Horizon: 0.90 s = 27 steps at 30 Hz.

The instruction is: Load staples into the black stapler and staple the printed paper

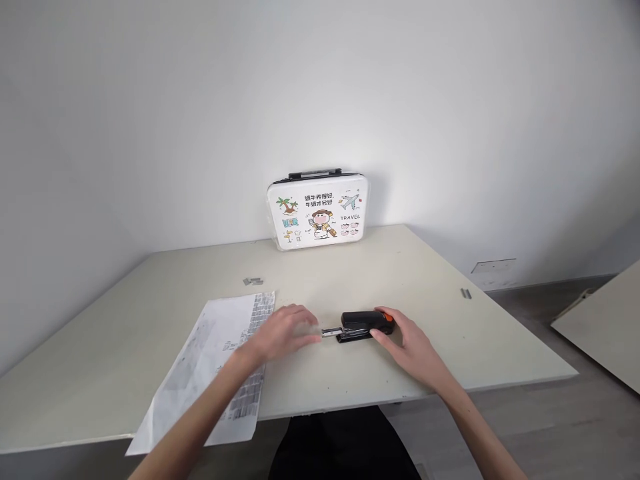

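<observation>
A black stapler (361, 324) with an orange rear tab lies on the cream table (400, 267), its metal staple tray slid out toward the left. My right hand (406, 344) rests against the stapler's rear end, fingers curled on it. My left hand (283, 332) is at the tip of the metal tray, its fingers bent and slightly blurred. A printed paper sheet (215, 363) lies under my left forearm, reaching to the table's front edge.
A white carry case (319, 211) with cartoon travel pictures stands against the wall at the back. Small strips of staples lie at the left (253, 281) and near the right edge (466, 293). Another table's corner (605, 327) shows at far right.
</observation>
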Tool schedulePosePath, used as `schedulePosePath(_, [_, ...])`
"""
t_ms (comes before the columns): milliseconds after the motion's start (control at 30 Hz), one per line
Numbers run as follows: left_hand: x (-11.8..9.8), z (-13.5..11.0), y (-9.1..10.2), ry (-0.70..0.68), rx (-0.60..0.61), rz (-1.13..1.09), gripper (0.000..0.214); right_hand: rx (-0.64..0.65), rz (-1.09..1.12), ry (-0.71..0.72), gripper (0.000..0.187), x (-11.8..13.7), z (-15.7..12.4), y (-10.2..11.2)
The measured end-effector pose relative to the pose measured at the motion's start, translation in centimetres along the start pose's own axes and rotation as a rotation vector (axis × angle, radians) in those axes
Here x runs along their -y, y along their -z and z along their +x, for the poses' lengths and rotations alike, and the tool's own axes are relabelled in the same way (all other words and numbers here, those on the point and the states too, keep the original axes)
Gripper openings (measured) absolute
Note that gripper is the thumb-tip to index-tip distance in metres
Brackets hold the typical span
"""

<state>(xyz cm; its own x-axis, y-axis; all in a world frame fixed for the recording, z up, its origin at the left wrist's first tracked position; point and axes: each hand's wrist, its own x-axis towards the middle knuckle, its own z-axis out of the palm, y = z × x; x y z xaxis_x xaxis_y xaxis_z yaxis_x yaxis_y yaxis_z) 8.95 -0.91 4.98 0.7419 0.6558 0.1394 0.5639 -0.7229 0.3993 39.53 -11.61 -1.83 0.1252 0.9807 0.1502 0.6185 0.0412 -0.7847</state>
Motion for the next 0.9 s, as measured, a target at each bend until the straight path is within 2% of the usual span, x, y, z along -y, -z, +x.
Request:
schedulePosePath(67, [2.6, -0.2, 1.8, 0.126, -0.069, 0.052, 0.039, 0.002, 0.003, -0.003, 0.051, 0.0, 0.0, 0.0])
schedulePosePath(133, [5.8, -0.1, 3.5, 0.340, -0.199, 0.213, 0.038, 0.000, 0.005, -0.009, 0.050, 0.2, 0.0, 0.1])
schedulePosePath(200, [9.1, 0.1, 5.1, 0.459, -0.266, 0.283, 0.038, -0.005, 0.002, -0.012, 0.050, 0.3, 0.0, 0.1])
schedulePosePath(300, [13.2, 0.2, 6.7, 0.584, -0.271, 0.323, 0.039, -0.015, -0.009, -0.012, 0.050, 0.5, -0.1, 0.1])
schedulePosePath(367, [14.9, 0.0, 7.1, 0.623, -0.243, 0.321, 0.036, -0.010, -0.015, -0.017, 0.050, 0.5, -0.1, 0.2])
schedulePosePath(467, [16.1, -0.7, 7.2, 0.636, -0.229, 0.312, 0.030, 0.009, -0.004, -0.018, 0.050, 0.6, -0.2, 0.3])
schedulePosePath(600, [16.3, -1.8, 7.1, 0.657, -0.269, 0.275, 0.029, 0.008, 0.008, -0.020, 0.050, 0.8, -0.2, 0.4])
schedulePosePath(767, [16.2, -2.4, 7.7, 0.697, -0.372, 0.121, 0.034, 0.022, 0.023, -0.032, 0.050, 0.6, -0.2, 0.2])
schedulePosePath(900, [15.5, -1.9, 8.3, 0.703, -0.496, -0.098, 0.051, 0.019, 0.033, -0.026, 0.051, 0.5, -0.1, 0.2])
